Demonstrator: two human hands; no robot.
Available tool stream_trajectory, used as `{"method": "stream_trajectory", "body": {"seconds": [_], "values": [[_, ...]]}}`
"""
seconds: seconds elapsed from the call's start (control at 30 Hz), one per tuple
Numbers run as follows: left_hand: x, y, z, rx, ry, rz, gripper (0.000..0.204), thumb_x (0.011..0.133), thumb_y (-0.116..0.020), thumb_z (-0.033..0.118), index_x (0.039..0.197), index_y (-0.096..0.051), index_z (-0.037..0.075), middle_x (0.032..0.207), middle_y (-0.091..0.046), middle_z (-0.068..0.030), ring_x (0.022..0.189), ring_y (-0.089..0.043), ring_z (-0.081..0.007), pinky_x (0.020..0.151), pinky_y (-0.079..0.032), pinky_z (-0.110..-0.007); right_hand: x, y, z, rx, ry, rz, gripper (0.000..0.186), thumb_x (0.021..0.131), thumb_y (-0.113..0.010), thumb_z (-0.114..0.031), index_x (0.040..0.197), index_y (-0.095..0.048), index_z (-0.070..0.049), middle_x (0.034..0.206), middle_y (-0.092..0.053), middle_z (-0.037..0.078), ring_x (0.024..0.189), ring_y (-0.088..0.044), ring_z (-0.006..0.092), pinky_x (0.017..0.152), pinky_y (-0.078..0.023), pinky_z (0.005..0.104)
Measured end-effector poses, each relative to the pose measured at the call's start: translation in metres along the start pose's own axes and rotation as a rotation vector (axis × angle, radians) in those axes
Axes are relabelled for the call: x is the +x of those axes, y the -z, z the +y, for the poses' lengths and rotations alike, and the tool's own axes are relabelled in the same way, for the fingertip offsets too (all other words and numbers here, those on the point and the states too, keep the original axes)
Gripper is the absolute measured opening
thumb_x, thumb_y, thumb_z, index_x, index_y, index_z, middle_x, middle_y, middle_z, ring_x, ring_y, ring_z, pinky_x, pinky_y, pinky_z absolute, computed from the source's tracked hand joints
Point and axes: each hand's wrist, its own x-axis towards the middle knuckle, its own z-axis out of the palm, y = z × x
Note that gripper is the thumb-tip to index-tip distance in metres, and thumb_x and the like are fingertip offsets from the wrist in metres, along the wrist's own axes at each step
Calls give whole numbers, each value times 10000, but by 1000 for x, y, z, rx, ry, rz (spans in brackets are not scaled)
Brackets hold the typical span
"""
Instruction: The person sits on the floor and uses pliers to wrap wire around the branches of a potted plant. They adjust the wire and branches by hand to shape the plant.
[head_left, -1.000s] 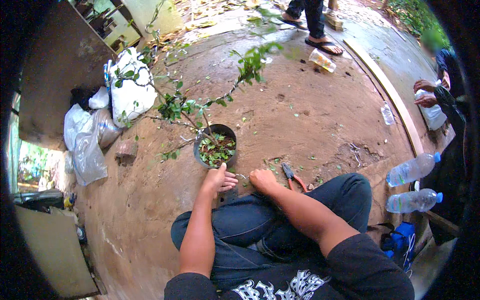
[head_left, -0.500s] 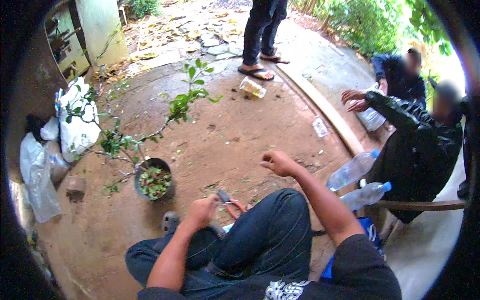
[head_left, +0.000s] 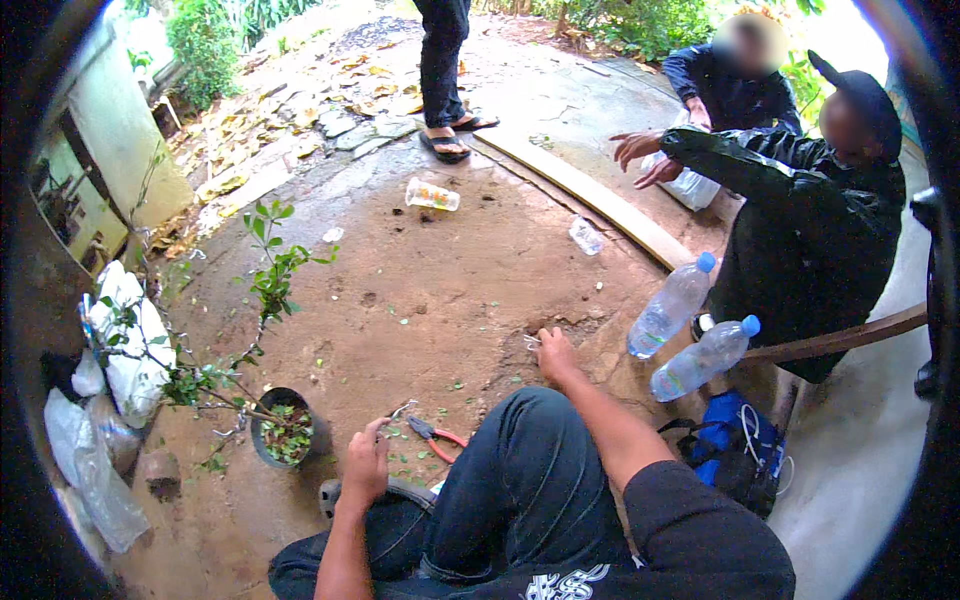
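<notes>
My left hand [head_left: 365, 466] is above my folded leg, its fingers closed on a short thin silvery wire [head_left: 404, 408] that pokes out past the fingertips. Just right of it, pliers [head_left: 438, 436] with red handles lie on the ground. Beyond my raised knee, my right hand [head_left: 554, 356] is low over the brown ground, with a small loop of pale thin wire [head_left: 531, 342] at its closed fingertips. To the left stands a black pot [head_left: 314, 438] holding a small tree [head_left: 270, 270] with bent, bare-looking branches and green leaf tufts.
Two clear plastic bottles [head_left: 668, 306] with blue caps stand at right, near a blue and black bag [head_left: 736, 450]. One person [head_left: 810, 230] sits close by, another behind; a third stands in sandals [head_left: 446, 146]. A plastic cup [head_left: 432, 194] and white bags [head_left: 136, 345] lie about.
The view has swung right, showing more of the blue bag. My right hand has come down toward the ground, and pale wire now shows at its fingertips. My left hand stays near the pliers.
</notes>
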Motion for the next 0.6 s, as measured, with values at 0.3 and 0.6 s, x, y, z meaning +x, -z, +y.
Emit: {"method": "stream_trajectory", "body": {"seconds": [0.3,0.6], "values": [[-50,60,30,-83,166,225,281,993,-587,119,1251,-673,50,1111,-702,-177,1011,-649,-374,914,-509,-446,-3,135,-179,308,503,-357,271,930,-760,-277,1007,-804,-21,909,-778,210,783,-744,331,755,-577,458],[-117,106,76,-29,173,483,437,940,-755,313,1223,-685,-12,1068,-725,-196,1035,-711,-320,930,-548,-421,-184,78,-347,894,763,-969,352,998,-738,-379,1081,-809,-44,777,-686,5,677,-559,86,594,-457,285]]}}
